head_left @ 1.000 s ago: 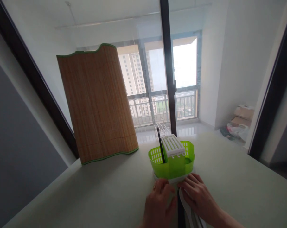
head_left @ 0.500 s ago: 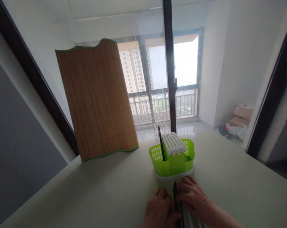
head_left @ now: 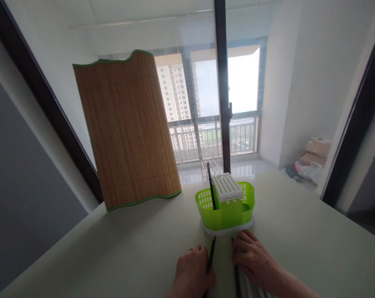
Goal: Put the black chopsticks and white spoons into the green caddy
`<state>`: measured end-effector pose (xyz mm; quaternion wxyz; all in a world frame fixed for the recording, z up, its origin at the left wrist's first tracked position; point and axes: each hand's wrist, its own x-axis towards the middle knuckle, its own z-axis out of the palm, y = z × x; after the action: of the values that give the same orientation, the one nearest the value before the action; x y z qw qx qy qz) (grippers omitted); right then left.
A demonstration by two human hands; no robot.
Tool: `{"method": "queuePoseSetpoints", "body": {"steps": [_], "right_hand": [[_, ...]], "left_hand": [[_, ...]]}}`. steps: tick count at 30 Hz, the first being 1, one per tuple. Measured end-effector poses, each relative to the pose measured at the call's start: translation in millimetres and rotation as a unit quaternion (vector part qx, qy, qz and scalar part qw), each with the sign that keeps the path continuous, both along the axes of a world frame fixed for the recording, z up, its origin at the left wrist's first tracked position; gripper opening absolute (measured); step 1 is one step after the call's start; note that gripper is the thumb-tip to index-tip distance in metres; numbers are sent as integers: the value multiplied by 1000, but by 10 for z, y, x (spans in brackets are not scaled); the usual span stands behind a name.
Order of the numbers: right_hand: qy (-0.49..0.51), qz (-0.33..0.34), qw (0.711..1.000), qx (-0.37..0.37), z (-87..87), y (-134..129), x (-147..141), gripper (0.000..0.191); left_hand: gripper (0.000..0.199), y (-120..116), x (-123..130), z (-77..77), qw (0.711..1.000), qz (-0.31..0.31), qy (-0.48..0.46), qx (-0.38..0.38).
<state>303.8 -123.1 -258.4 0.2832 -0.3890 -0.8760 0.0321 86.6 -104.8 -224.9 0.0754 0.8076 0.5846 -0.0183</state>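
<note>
- The black chopsticks (head_left: 211,253) near the left of the gap between the hands should handle as light and stiff, too slim to bear much sideways bending; one stick or a pair, I cannot tell
- Their dark surface looks smooth, so they would likely roll or slip under a loose touch; a pinch around the middle of the length, between thumb and side of the forefinger, seems the surest hold
- They lie in front of the green caddy (head_left: 231,221), tip pointing forward towards its white base, apart from it, over the counter (head_left: 128,248)
- The left hand (head_left: 192,269) is grasping them, fingers curled in, back of the hand upward, thumb side turned inward, wrist running out at the bottom edge
- The right hand (head_left: 251,252) sits low, back upward, fingers bent and closed about a dark stick (head_left: 237,281), the forearm coming in from the lower right
- Pale utensils (head_left: 252,286) lie beneath or just beside that palm; whether the right hand grips them too, I cannot tell
- More dark chopsticks (head_left: 211,186) stand in the caddy's left compartment, leaning on the rim beside the white slotted rack (head_left: 227,186)
</note>
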Motion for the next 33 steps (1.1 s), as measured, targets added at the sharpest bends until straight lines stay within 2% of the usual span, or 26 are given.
{"method": "queuePoseSetpoints", "body": {"steps": [4,9,16,22,25,27,29,31,33], "right_hand": [[-19,3,1000,8,36,-15,-10,17],[-14,9,1000,22,72,-27,-11,19],[-15,20,999,37,49,-4,-15,20],[-16,18,998,59,57,-3,-36,19],[-11,15,996,82,71,4,-55,19],[-10,17,996,92,71,13,-69,18],[-7,14,995,97,56,25,-82,18],[5,5,995,102,25,38,-97,17],[27,5,994,106,-13,50,-115,19]], "left_hand": [[36,97,-125,-6,997,48,46,38],[41,182,-226,-32,997,40,39,57],[40,88,-183,105,999,25,37,26],[46,138,-225,60,998,31,58,25],[39,187,-303,130,997,36,53,47],[29,201,-376,262,996,34,-3,87],[22,185,-440,434,985,19,-115,125],[18,131,-461,597,954,-2,-253,159],[16,44,-414,704,909,-20,-370,192]]}}
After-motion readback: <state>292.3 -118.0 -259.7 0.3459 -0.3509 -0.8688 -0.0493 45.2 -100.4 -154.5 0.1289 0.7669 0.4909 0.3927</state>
